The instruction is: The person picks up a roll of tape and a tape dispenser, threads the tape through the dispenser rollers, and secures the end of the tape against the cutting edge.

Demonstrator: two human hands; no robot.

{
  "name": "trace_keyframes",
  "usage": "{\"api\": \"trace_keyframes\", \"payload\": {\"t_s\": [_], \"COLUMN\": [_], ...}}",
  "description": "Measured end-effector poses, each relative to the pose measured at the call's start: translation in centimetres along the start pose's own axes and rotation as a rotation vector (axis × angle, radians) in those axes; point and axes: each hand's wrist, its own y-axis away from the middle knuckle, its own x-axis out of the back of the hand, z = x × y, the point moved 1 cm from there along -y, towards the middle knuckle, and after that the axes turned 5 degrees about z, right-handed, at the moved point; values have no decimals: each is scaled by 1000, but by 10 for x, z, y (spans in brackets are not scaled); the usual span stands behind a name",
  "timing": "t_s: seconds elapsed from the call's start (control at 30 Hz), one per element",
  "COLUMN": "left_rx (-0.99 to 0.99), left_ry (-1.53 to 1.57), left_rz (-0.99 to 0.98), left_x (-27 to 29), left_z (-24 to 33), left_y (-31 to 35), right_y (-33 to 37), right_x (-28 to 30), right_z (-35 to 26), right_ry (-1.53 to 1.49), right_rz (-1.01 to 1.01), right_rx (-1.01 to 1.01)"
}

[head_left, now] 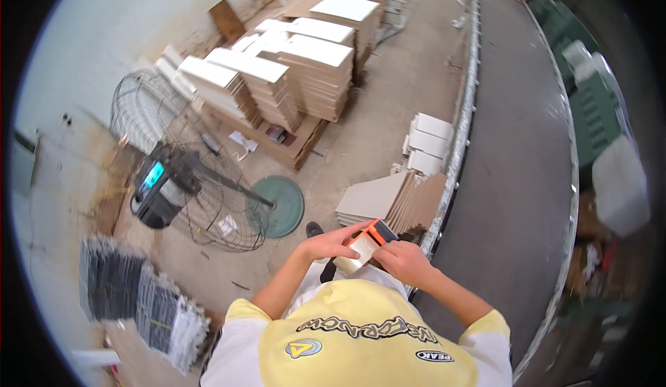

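Yellow-and-white shirt (368, 317) fabric is seen nearest the camera, and just beyond it what looks like a tape dispenser (363, 247), orange and dark with a pale body, is held in the air at the waist, left of the near stretch of the conveyor belt's (513, 151) left edge. It is clasped by the left hand (330, 244), the thumb laid over the pale face and the fingers mostly hidden behind. The right hand (404, 261) is curled against its right side; whether anything is pinched there cannot be told. It is probably kept close to the body so that it can be steadied by one hand and worked by the other. Its long axis is slanted, the pale end pointed back toward the shirt, the orange-and-dark end forward and rightward, toward the belt's left edge. Beside that edge, panels (374, 198) are leaned in a row, perhaps to be within easy reach; taller board stacks (312, 57) are set on a pallet (295, 152), reaching near its front corner.
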Motion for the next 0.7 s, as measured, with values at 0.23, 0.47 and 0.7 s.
{"api": "trace_keyframes", "payload": {"t_s": [0.23,0.47,0.7], "left_rx": [-9,-72,-48], "left_ry": [-70,-90,-156], "left_rz": [9,8,-103], "left_x": [6,12,9], "left_z": [-9,7,33], "left_y": [-12,0,11], "right_y": [-9,-38,-47], "right_x": [6,19,29], "right_z": [1,2,-4], "right_ry": [243,190,82], "right_rz": [-95,-105,-162], "right_rx": [218,283,299]}}
